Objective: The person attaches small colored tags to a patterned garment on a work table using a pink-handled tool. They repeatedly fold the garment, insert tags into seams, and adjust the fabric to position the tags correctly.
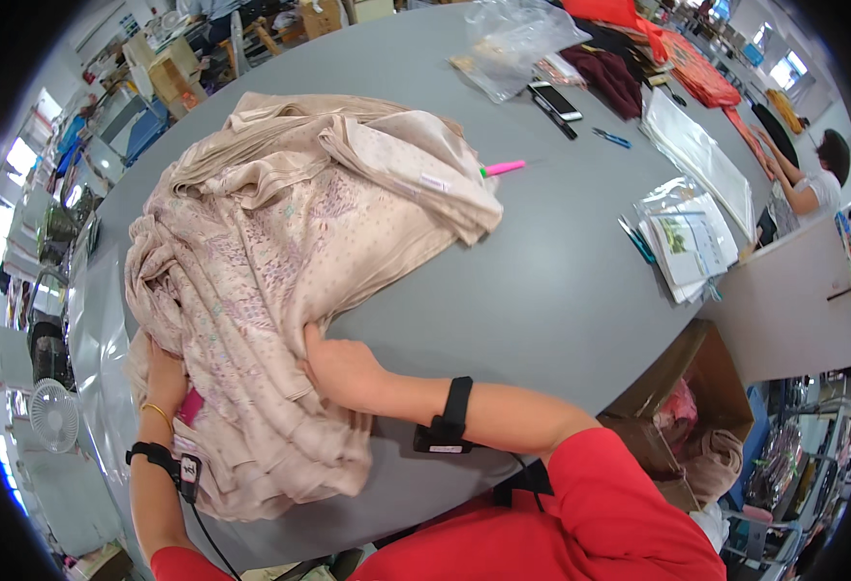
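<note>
A large, loosely heaped beige cloth (251, 232) with a small purple and green speckled print lies across the left half of the table. A folded section with a small white label (435, 182) rests on top of it. My right hand (343, 371) is at the cloth's near right edge, its fingers curled into the fabric and partly covered. My left hand (163, 376) reaches into the folds at the near left, its fingers hidden under the cloth. Something magenta (191, 405) shows beside my left wrist. A pink-handled tool (505, 168) with a thin tip lies against the cloth's far right side.
On the grey table (541, 290) are a phone (555, 101), a small blue tool (611, 137), clear plastic bags (517, 44), paper cards (687, 242) and teal-handled scissors (635, 240). A cardboard box (706, 387) stands at the right. Another person (818, 189) works at the far right.
</note>
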